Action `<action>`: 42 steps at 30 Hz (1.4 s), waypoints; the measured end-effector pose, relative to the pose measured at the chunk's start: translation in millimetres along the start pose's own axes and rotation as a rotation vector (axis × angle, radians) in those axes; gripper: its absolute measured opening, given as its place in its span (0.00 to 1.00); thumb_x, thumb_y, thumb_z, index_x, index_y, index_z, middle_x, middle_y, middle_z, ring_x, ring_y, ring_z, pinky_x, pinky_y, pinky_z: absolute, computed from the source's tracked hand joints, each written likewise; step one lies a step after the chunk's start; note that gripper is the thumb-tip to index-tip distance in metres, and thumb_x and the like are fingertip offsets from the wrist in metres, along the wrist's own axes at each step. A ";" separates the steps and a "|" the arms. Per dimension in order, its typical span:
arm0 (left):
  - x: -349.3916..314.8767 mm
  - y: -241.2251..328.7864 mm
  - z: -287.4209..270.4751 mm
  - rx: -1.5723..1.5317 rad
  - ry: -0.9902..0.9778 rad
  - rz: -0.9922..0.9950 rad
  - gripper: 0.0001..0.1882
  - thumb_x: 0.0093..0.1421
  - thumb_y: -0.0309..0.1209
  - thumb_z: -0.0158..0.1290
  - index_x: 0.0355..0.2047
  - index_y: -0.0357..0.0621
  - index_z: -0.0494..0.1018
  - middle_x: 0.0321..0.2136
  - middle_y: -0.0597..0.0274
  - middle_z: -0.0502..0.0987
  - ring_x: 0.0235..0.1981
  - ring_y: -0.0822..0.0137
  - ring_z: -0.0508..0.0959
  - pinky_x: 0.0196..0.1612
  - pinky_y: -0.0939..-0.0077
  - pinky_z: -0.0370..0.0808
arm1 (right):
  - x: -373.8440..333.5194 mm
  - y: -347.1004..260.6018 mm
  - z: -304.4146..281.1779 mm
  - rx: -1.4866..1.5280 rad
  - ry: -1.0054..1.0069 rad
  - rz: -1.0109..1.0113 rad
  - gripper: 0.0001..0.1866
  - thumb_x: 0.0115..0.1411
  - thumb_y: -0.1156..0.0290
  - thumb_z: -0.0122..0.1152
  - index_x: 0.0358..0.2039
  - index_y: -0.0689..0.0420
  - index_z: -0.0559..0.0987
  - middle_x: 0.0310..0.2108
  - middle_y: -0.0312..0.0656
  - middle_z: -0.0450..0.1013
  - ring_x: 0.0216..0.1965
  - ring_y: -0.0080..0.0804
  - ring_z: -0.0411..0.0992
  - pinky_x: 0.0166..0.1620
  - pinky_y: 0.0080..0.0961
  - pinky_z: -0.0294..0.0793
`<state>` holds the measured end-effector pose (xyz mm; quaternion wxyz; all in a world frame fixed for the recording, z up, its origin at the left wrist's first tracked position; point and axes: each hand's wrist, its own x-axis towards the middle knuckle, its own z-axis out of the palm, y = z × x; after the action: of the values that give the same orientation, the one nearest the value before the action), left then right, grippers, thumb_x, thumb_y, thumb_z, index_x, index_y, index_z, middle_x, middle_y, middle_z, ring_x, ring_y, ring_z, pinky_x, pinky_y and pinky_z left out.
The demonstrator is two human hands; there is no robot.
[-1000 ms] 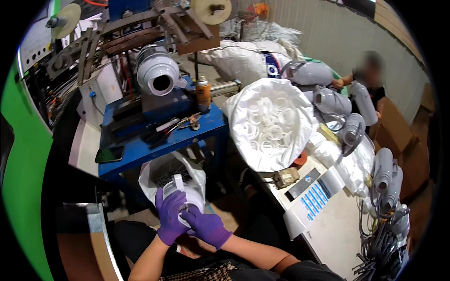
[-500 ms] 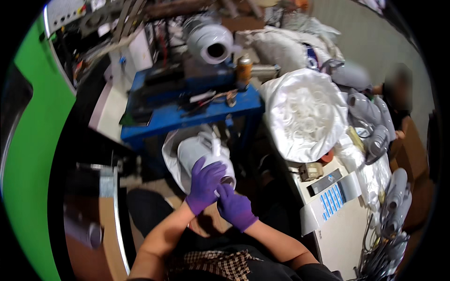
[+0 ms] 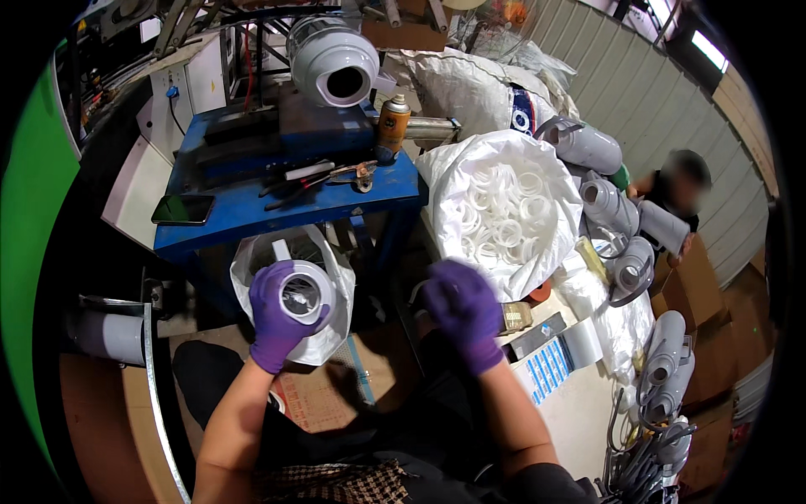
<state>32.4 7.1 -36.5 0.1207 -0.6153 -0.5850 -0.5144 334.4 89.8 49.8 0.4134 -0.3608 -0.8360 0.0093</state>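
Observation:
My left hand (image 3: 277,317), in a purple glove, is closed round the side of a light grey plastic cylinder housing (image 3: 321,287) with a handle-like stub. Its round open end faces up at me, over a white plastic bag (image 3: 337,332) below the bench. My right hand (image 3: 466,312), also gloved in purple, is raised apart from the housing, by the near edge of a large white sack (image 3: 437,197). That sack is full of translucent white plastic rings (image 3: 505,231). Motion smears the right fingers, and whether they hold anything is hidden.
A blue workbench (image 3: 277,220) carries a phone (image 3: 183,209), pliers (image 3: 294,196), a spray can (image 3: 393,126) and a larger grey housing (image 3: 332,63). More grey housings (image 3: 609,206) lie at right, near another person (image 3: 678,189). A cardboard box (image 3: 101,428) stands left.
My right hand has left the housing and moved right toward the sack of rings. My left hand now grips the housing's side, and its open end has turned up. The view has shifted.

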 end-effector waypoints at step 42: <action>-56.4 57.1 -7.4 -0.119 -0.278 0.183 0.31 0.48 0.32 0.63 0.54 0.42 0.71 0.54 0.56 0.75 0.58 0.53 0.74 0.69 0.45 0.60 | -76.3 -99.6 84.1 0.270 -0.540 0.049 0.05 0.53 0.76 0.62 0.32 0.55 0.81 0.30 0.43 0.76 0.32 0.48 0.77 0.35 0.39 0.77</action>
<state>89.0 -48.4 -51.1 0.0483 -0.7371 -0.5061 -0.4451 246.7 -6.7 -26.5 0.2199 -0.3073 -0.8979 0.2259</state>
